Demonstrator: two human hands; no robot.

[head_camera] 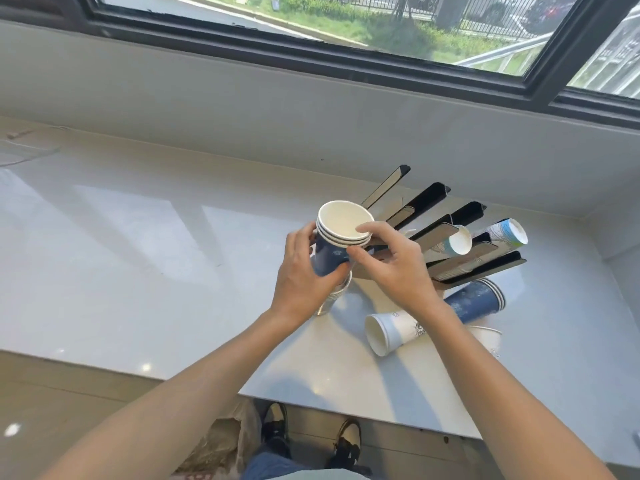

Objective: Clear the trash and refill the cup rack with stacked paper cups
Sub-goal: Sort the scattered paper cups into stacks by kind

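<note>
A stack of dark blue paper cups (329,252) with white insides is held upright above the counter. My left hand (304,282) wraps its lower body from the left. My right hand (391,265) pinches its rims, thumb on the top edge. Behind them stands the black cup rack (433,216) with slanted slots; a light blue cup (453,242) and a patterned cup stack (509,232) lie in its right slots. On the counter lie a white-and-light-blue cup (391,332) and a dark blue cup stack (478,301), both on their sides. A silvery cup (334,297) is partly hidden under my left hand.
The white counter (138,254) meets a wall and a window sill behind. Another white cup (488,337) lies behind my right forearm. A thin plastic bag (225,441) sits on the floor below the counter's front edge, beside my shoes.
</note>
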